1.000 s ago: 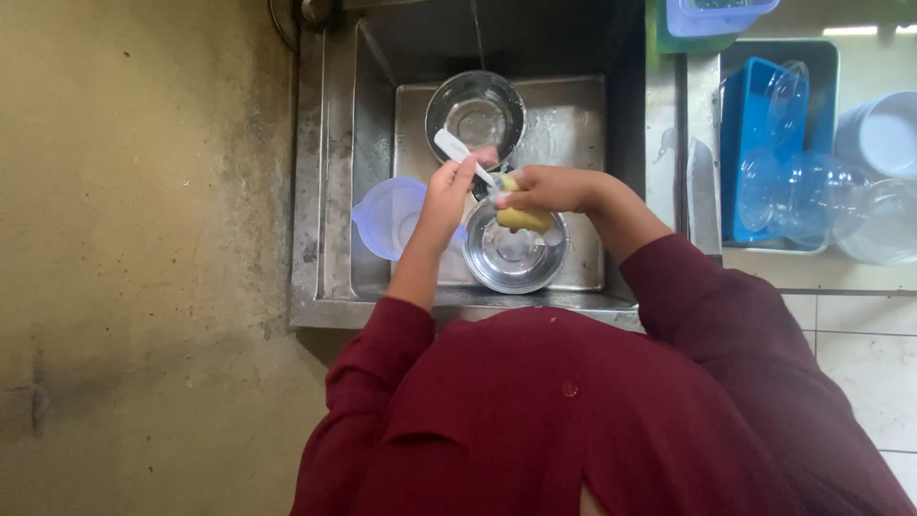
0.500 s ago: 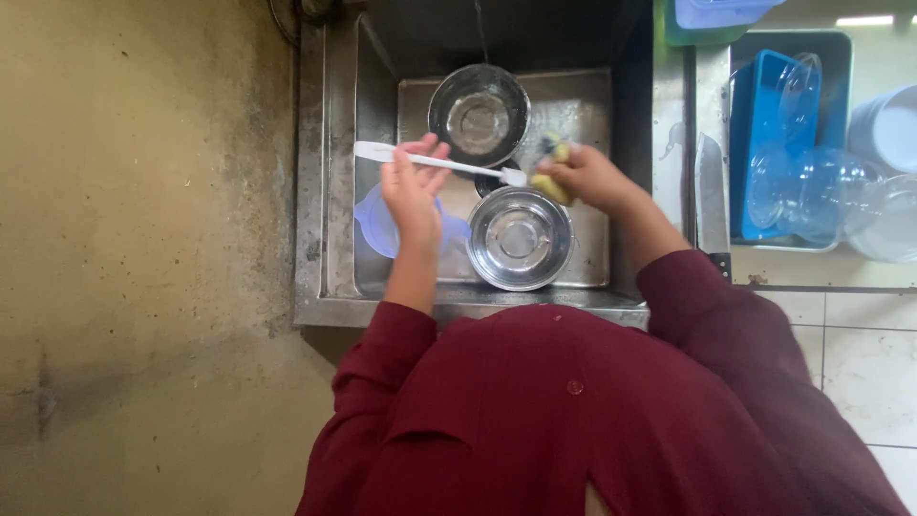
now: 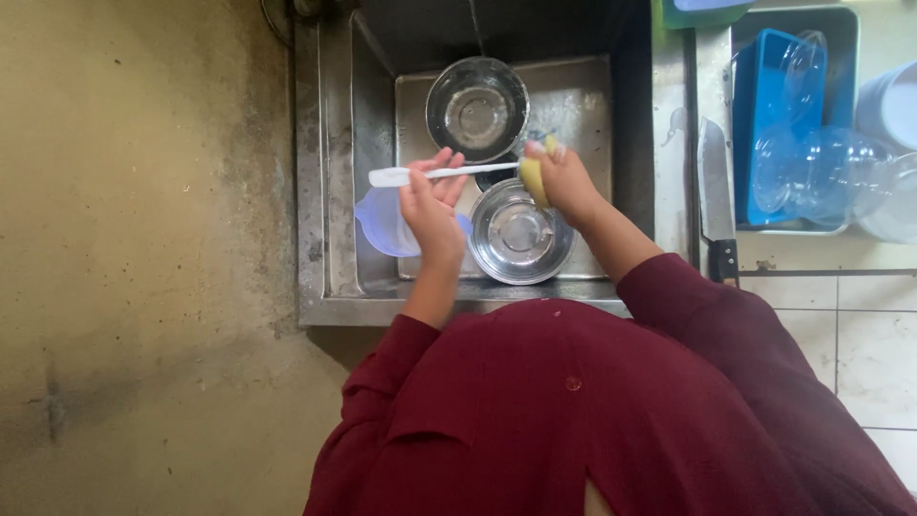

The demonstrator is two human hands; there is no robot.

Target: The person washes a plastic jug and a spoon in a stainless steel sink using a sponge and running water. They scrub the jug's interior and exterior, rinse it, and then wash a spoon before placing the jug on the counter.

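Over a steel sink (image 3: pixel 325 191), my left hand (image 3: pixel 430 205) holds a long white utensil (image 3: pixel 401 175) level, its handle pointing left. My right hand (image 3: pixel 564 182) grips a yellow sponge (image 3: pixel 532 180) pressed against the utensil's right end. Below the hands a steel bowl (image 3: pixel 521 232) sits in the basin. A second steel bowl (image 3: pixel 477 107) lies further back. A pale blue plastic container (image 3: pixel 387 225) rests under my left wrist.
A knife (image 3: pixel 713 196) with a dark handle lies on the counter right of the sink. A blue rack (image 3: pixel 778 115) holds clear glass and plastic ware. A bare concrete floor spreads left of the sink.
The utensil has stayed level while both hands shifted slightly; the sponge has come up to the utensil's end. One second ago both hands were close together over the nearer bowl.
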